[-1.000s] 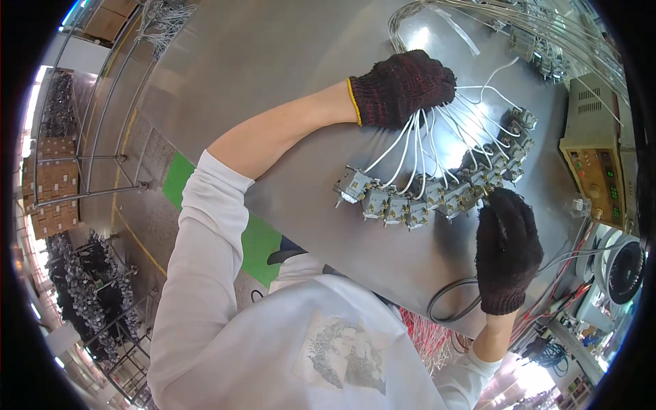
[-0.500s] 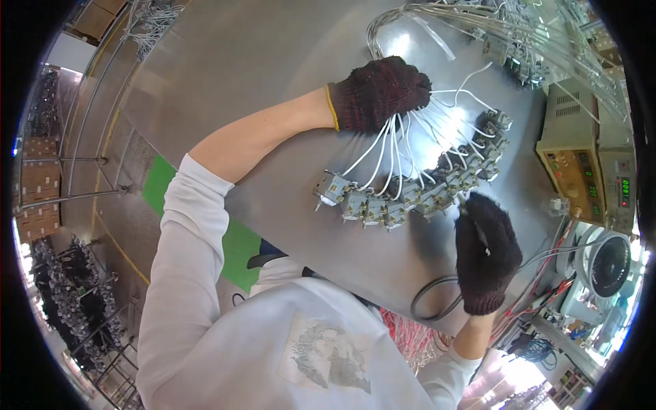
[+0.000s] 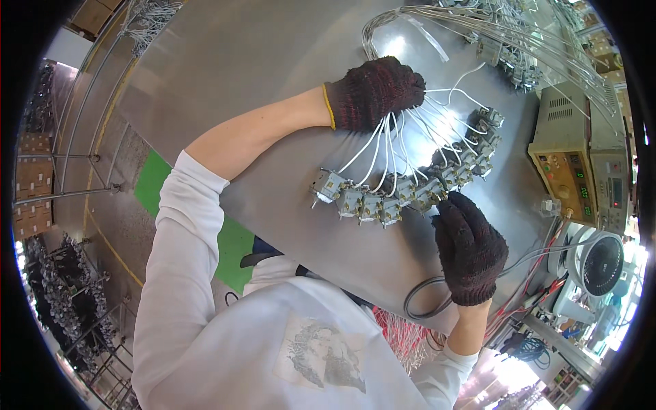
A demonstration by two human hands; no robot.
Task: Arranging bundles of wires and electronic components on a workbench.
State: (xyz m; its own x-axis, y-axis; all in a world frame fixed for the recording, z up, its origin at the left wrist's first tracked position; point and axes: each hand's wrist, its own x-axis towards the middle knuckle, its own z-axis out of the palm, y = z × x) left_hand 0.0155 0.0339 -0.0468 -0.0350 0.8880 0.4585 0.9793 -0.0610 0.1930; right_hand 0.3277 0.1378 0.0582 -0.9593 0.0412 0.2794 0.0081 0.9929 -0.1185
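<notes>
My left hand (image 3: 378,92), in a dark knitted glove with a yellow cuff edge, is closed around a bunch of white wires (image 3: 376,152). From my fist the wires fan out to a curved row of small grey boxy electrical parts (image 3: 389,210) with metal pins, lying on the metal table (image 3: 301,225). My right hand (image 3: 471,249), gloved the same way, has its fingers pinched together at the near side of the row, around its middle. What the fingers hold is hidden. A grey cable (image 3: 415,295) loops on the table beside this hand.
At the right edge stand bench instruments (image 3: 560,178) with lit digits and a round black-and-white fan (image 3: 601,265). More wired parts (image 3: 512,65) and a wire bundle (image 3: 372,37) lie at the far right. Red and white wires (image 3: 403,335) hang below the near edge. A metal rack (image 3: 68,178) stands left.
My right hand has moved left along the row, and a slim grey piece that showed between its fingers is hidden. The rightmost instrument's green digits have gone dark. My left hand keeps its hold.
</notes>
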